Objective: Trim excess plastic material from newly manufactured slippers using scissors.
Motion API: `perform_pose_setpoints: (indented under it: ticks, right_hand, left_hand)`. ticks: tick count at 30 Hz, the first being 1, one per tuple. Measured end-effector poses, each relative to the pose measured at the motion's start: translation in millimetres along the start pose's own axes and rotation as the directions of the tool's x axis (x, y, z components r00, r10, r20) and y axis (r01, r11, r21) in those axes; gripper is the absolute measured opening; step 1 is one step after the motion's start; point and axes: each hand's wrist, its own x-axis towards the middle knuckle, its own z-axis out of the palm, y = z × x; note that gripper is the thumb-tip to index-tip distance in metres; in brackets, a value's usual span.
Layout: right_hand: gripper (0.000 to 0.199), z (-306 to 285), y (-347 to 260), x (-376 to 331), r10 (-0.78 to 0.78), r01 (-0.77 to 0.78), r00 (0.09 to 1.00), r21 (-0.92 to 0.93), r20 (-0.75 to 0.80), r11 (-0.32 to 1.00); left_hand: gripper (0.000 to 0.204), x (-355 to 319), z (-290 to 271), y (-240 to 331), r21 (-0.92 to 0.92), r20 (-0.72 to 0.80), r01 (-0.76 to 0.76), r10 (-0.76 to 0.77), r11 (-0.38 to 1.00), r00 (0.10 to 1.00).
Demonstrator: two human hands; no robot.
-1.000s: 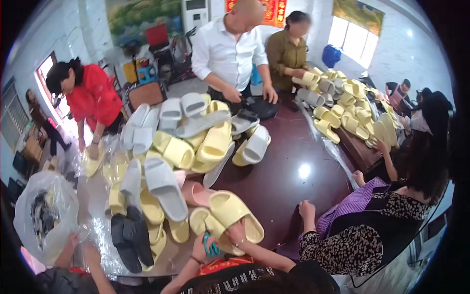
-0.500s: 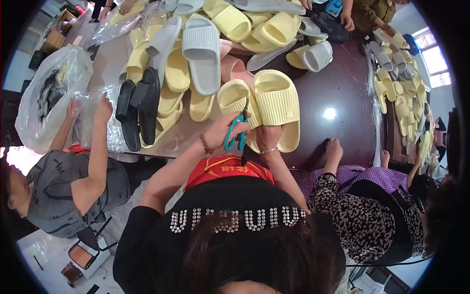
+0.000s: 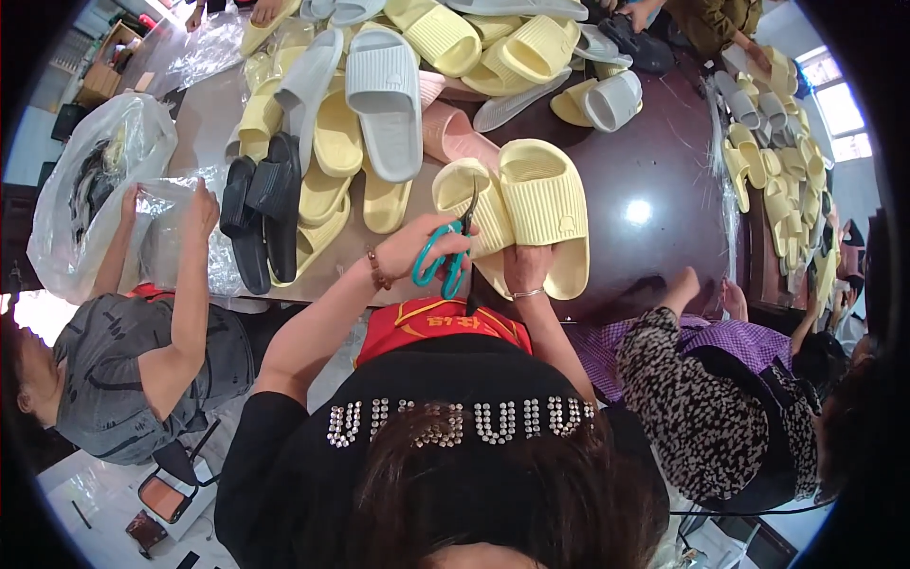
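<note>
My left hand [image 3: 428, 248] is closed round the teal handles of a pair of scissors [image 3: 442, 264]. The dark blades point away from me, over the left one of two ribbed yellow slippers. That left slipper [image 3: 469, 211] tilts against the right yellow slipper [image 3: 542, 204], and both lie at the table's near edge. At the heel end of the right slipper, my right hand [image 3: 529, 269] grips it, its fingertips partly hidden under the strap. Whether the blades touch the left slipper, I cannot tell.
Grey, yellow and pink slippers [image 3: 384, 104] are heaped on the dark table [image 3: 654, 161] beyond my hands. Black slippers [image 3: 282, 204] lie to the left. A co-worker on the left holds a clear plastic bag [image 3: 175, 204]; another sits close on my right. More yellow slippers [image 3: 777, 199] lie far right.
My left hand and the scissors have shifted slightly left. The yellow slippers have moved a little to the right with my right hand. The right co-worker's hand has moved rightward.
</note>
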Motion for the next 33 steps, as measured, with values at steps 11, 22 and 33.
perform_pose_setpoints:
  ticks: [11,22,33]
  right_hand:
    - [0.043,8.0,-14.8,-24.6,-0.061,0.064,0.996,0.040,-0.063,0.997]
    - [0.047,14.3,-13.5,-27.4,-0.072,0.076,0.996,0.107,-0.044,0.991]
    - [0.030,23.9,75.1,-3.9,0.531,-0.444,0.820,-0.350,0.212,0.825]
  left_hand:
    - [0.033,17.6,-9.4,-28.1,0.043,-0.104,-0.050,0.055,0.998,0.993]
    - [0.026,43.5,-31.2,-23.1,0.270,-0.312,-0.367,0.441,0.890,0.841]
    - [0.030,14.3,-45.0,-28.8,0.167,-0.557,-0.411,0.430,0.896,0.711]
